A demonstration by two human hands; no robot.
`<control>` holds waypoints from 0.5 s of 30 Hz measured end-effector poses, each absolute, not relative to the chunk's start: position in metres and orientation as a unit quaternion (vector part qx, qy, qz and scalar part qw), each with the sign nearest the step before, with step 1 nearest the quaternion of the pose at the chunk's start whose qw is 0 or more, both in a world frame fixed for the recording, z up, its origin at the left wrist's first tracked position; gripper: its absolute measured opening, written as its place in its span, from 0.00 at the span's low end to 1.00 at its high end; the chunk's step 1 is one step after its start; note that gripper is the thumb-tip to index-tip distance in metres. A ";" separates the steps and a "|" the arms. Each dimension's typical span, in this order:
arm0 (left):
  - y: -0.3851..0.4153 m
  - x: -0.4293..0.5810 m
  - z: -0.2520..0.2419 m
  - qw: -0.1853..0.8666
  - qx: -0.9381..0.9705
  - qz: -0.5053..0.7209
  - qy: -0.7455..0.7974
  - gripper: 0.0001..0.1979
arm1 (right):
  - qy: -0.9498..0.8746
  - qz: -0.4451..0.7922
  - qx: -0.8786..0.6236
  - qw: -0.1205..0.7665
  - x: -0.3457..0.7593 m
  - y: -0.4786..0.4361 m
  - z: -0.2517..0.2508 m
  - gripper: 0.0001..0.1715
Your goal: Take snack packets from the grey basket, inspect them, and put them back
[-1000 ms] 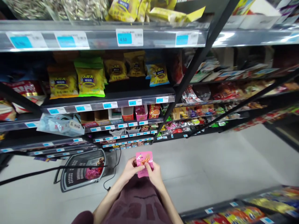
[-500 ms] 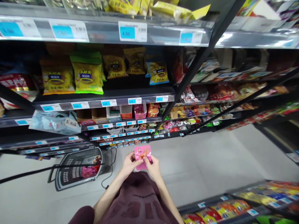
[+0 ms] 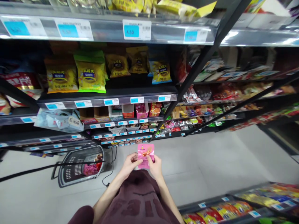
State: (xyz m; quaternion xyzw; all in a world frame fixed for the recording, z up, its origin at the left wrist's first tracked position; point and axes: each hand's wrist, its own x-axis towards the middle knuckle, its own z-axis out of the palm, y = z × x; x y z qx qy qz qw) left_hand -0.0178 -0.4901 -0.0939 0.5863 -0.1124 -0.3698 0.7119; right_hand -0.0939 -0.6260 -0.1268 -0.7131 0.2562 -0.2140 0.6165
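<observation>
Between my two hands, in front of my body, is a small pink snack packet (image 3: pixel 145 152) with a food picture on its face. My left hand (image 3: pixel 130 164) pinches its left edge, the thumb lying on the front. On the other side my right hand (image 3: pixel 155 165) grips the right edge, thumb also across the front. The fingers behind the packet are hidden. To the left on the floor stands a grey shopping basket (image 3: pixel 67 165) with pink and red packets (image 3: pixel 91 169) inside.
Shelves of snacks face me, with yellow bags (image 3: pixel 91 74) above and small open boxes (image 3: pixel 128 111) lower down. A blue-white bag (image 3: pixel 58 119) juts from a shelf at left. A black cable (image 3: pixel 113 169) lies by the basket. Another shelf (image 3: pixel 219 214) stands at lower right.
The view has shifted slightly, so shelves and basket sit a little further right. Both hands still hold the pink packet, its face now turned slightly differently.
</observation>
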 end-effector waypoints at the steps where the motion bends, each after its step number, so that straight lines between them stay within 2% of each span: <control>1: -0.491 -0.018 -0.094 0.707 0.595 -0.365 -0.112 0.15 | 0.270 -0.225 -0.704 0.618 -0.094 -0.627 -0.126 0.21; 5: -0.495 -0.019 -0.096 0.694 0.605 -0.371 -0.122 0.15 | 0.299 -0.234 -0.675 0.633 -0.093 -0.632 -0.125 0.22; 10: -0.495 -0.020 -0.098 0.697 0.587 -0.391 -0.130 0.19 | 0.259 -0.185 -0.698 0.641 -0.097 -0.631 -0.130 0.22; 15: -0.494 -0.020 -0.099 0.694 0.612 -0.357 -0.128 0.18 | 0.234 -0.169 -0.695 0.658 -0.097 -0.625 -0.135 0.21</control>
